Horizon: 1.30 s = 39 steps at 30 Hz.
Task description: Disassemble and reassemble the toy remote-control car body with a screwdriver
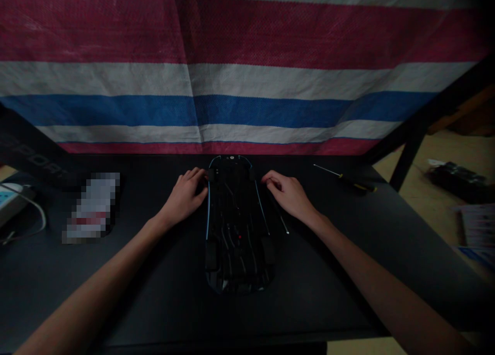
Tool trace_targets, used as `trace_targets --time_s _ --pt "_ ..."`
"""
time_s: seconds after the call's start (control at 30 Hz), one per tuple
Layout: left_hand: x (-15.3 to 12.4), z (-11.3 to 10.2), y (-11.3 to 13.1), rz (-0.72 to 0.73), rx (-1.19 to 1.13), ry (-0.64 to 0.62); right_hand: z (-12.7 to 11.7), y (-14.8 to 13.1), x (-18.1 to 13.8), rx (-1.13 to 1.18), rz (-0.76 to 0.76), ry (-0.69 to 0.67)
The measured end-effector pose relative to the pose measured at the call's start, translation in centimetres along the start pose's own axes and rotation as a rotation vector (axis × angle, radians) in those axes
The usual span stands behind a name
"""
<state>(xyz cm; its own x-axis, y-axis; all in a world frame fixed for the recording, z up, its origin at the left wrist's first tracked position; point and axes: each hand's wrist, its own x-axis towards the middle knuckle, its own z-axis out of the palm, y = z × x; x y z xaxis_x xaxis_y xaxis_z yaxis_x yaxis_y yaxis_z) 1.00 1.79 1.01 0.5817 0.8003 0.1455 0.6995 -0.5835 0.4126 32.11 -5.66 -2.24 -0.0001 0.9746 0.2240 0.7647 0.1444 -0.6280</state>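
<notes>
A dark toy car (234,221) with thin blue edges lies upside down on the black table, its wheels and underside facing up. My left hand (188,195) rests at its left side, thumb apart from the fingers, with the fingertips at the body near a wheel. On the other side, my right hand (288,194) is curled close to the car's right edge. Whether anything is inside its bent fingers is hidden. A thin dark rod (283,222) with a shiny tip sticks out below that hand; I cannot tell if it is held.
A screwdriver (342,176) with a black and yellow handle lies on the table (328,298) at the right. To the left are a pixelated object (94,208) and a white power strip (11,203) with a cable. A striped sheet (232,110) hangs behind the table.
</notes>
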Motion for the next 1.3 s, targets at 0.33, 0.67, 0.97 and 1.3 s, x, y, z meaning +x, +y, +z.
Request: trace_targets --time_s 0.33,0.67,0.97,1.3 --pt "0.0 0.1 0.0 -0.019 -0.006 -0.009 0.0 0.2 0.0 -0.007 -0.006 0.001" --pt "0.0 0.0 0.2 -0.025 0.007 -0.007 0.0 0.0 0.0 -0.004 -0.001 0.001" --pt "-0.1 0.1 0.0 -0.024 0.005 -0.001 0.1 0.1 0.0 -0.01 0.002 -0.008" --pt "1.0 -2.5 -1.1 -0.028 -0.383 0.189 -0.7 -0.7 0.2 0.038 -0.031 -0.021"
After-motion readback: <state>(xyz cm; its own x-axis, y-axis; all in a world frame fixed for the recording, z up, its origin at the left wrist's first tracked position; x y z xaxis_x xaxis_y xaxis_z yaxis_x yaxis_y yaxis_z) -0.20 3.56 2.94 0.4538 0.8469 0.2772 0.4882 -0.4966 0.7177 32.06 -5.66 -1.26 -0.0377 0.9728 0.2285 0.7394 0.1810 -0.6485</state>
